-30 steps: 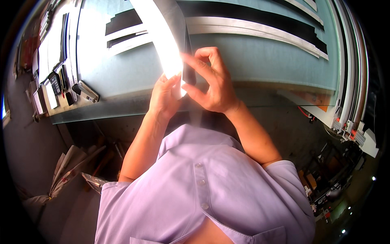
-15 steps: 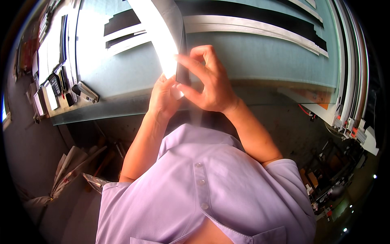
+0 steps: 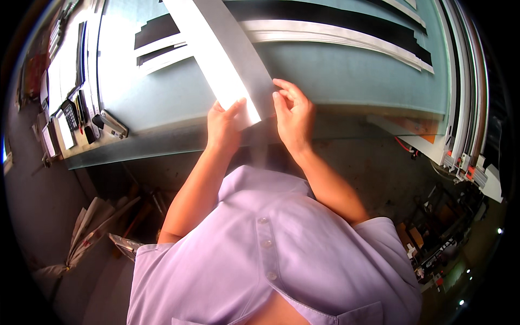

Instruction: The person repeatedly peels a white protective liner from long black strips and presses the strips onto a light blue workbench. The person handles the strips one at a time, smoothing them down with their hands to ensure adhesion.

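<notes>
A long, flat strip [image 3: 216, 59] runs from the top of the view down to my hands, bright white along its left side and grey along its right. Whether it is one piece or two layers I cannot tell. My left hand [image 3: 223, 123] pinches the strip's near end, thumb on top and fingers underneath. Beside the grey right edge is my right hand [image 3: 294, 112], its fingers bent and apart, with the index fingertip at or close to that edge. Below the strip lie stacked white strips [image 3: 330, 33] and black strips [image 3: 325, 16] on the glass-topped table [image 3: 346, 81].
At the table's left are a stapler-like tool [image 3: 112, 124], a calculator [image 3: 69, 114], pens and papers. Metal rails [image 3: 466, 97] border the right side. Rolled material [image 3: 89, 230] stands at lower left, and cluttered equipment [image 3: 439, 227] fills the lower right.
The strip's near end has turned flatter and wider to view, swinging right. My right hand has moved from over the strip to its right edge, and my left hand has shifted slightly right.
</notes>
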`<move>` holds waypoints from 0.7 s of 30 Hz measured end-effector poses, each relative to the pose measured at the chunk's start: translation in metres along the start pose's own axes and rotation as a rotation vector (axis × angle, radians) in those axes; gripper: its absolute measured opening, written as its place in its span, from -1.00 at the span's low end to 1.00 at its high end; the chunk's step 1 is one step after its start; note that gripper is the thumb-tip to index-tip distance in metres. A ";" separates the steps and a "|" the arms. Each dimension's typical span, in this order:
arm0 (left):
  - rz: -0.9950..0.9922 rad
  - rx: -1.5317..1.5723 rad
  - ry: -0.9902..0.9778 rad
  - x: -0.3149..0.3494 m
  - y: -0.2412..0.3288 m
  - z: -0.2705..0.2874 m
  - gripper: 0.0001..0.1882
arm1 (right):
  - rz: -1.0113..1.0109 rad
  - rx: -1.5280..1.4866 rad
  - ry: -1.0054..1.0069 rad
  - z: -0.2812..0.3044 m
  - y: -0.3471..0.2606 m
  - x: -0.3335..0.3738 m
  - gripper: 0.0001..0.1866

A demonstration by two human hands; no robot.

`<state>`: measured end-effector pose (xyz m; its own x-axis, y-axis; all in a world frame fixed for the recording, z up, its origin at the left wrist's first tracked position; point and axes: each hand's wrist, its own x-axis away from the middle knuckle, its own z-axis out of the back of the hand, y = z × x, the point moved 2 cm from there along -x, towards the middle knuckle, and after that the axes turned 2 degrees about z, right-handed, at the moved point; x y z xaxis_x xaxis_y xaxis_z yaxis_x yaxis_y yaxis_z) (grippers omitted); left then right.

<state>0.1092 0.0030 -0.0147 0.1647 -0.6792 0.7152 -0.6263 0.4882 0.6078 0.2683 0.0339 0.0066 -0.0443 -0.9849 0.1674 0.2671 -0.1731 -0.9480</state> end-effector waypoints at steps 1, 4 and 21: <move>0.013 -0.005 0.019 0.000 -0.001 -0.001 -0.67 | -0.031 -0.013 0.013 -0.001 0.005 0.000 -0.69; 0.039 0.029 0.088 0.002 -0.005 -0.001 -0.64 | -0.070 0.013 0.043 -0.004 0.009 0.001 -0.73; 0.027 0.047 0.045 0.000 -0.009 0.002 -0.64 | -0.317 -0.190 -0.049 0.001 -0.002 -0.005 -0.75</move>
<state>0.1132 -0.0023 -0.0211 0.1809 -0.6403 0.7466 -0.6661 0.4788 0.5720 0.2692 0.0388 0.0077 -0.0487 -0.8817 0.4693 0.0641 -0.4716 -0.8795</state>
